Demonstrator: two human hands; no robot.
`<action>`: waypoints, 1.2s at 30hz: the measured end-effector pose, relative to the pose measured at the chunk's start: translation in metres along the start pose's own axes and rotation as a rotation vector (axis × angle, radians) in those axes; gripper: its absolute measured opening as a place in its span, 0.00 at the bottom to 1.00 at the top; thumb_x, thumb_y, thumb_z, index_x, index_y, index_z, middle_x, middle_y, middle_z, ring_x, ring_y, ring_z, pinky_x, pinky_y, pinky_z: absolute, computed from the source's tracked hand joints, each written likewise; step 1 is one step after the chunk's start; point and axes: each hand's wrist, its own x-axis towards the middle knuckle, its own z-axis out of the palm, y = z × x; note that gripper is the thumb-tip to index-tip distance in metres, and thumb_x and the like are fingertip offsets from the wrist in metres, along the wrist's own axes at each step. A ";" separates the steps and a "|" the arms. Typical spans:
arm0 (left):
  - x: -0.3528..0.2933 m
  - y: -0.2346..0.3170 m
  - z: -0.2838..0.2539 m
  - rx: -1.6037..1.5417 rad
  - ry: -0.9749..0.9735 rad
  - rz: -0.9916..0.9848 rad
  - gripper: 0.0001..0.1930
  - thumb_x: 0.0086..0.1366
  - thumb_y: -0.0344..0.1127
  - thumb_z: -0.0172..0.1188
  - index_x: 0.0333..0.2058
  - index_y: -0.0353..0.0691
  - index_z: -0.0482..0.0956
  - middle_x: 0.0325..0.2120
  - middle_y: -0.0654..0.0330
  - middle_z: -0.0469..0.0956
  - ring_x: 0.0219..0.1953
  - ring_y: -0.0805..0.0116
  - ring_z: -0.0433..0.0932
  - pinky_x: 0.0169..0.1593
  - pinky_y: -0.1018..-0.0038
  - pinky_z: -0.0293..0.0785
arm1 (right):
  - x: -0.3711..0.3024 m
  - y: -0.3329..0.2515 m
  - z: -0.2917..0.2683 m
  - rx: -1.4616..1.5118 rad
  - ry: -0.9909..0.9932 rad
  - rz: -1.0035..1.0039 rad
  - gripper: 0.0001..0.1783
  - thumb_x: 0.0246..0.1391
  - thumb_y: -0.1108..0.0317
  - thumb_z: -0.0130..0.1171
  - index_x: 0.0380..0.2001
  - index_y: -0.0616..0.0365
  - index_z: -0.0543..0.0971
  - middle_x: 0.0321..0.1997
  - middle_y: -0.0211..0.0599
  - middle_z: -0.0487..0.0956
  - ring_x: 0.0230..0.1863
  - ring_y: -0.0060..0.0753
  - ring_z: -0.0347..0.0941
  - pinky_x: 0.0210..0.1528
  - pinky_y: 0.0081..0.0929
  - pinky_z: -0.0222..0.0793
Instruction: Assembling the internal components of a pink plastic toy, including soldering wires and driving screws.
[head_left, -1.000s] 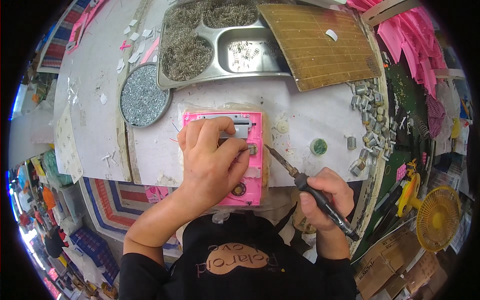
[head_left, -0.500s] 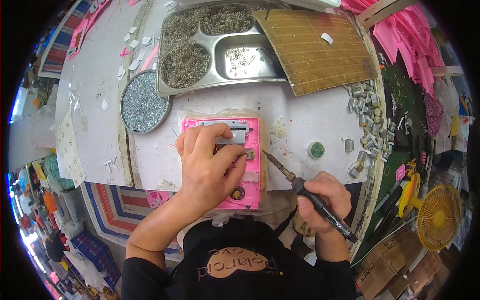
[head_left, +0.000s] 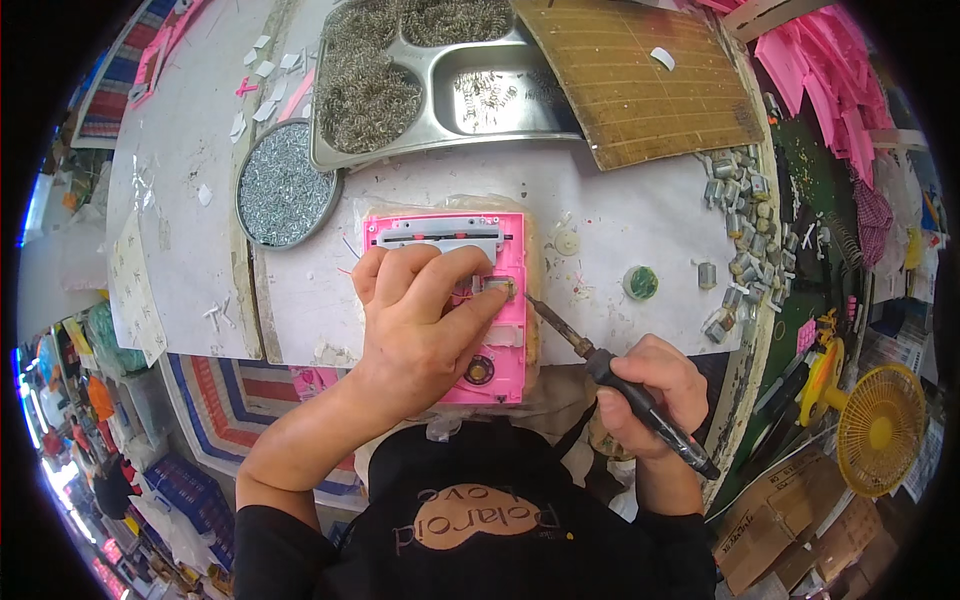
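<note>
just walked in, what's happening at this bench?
A person is working on a pink plastic housing lying flat on the white table. The left hand presses a small metal part into it, and the right hand holds a soldering iron with its tip right at that part. Trays of springs and screws sit behind.

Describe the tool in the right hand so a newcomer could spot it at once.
Start at the pink plastic housing on the white table. At its right edge, the right hand grips a soldering iron: black handle, thin metal tip, the only long dark tool there.
</note>
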 end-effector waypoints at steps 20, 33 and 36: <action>0.001 0.006 0.003 0.071 0.024 -0.012 0.13 0.48 0.34 0.69 0.35 0.50 0.89 0.45 0.69 0.79 0.44 0.66 0.72 0.55 0.62 0.60 | -0.001 0.001 0.002 -0.034 -0.061 -0.013 0.17 0.52 0.72 0.71 0.43 0.63 0.78 0.22 0.35 0.76 0.19 0.30 0.68 0.23 0.27 0.61; 0.004 0.014 -0.001 0.166 -0.020 -0.010 0.14 0.48 0.37 0.63 0.36 0.47 0.88 0.46 0.67 0.79 0.45 0.66 0.74 0.56 0.60 0.58 | 0.004 0.002 0.006 -0.034 -0.055 -0.022 0.17 0.46 0.76 0.73 0.41 0.63 0.81 0.19 0.33 0.74 0.17 0.33 0.70 0.21 0.27 0.64; 0.004 0.013 -0.002 0.174 -0.026 0.002 0.15 0.48 0.37 0.63 0.36 0.47 0.88 0.46 0.67 0.79 0.44 0.66 0.74 0.56 0.60 0.58 | 0.004 0.003 0.006 -0.045 -0.073 -0.024 0.17 0.46 0.76 0.73 0.41 0.62 0.81 0.19 0.33 0.74 0.17 0.33 0.70 0.21 0.28 0.64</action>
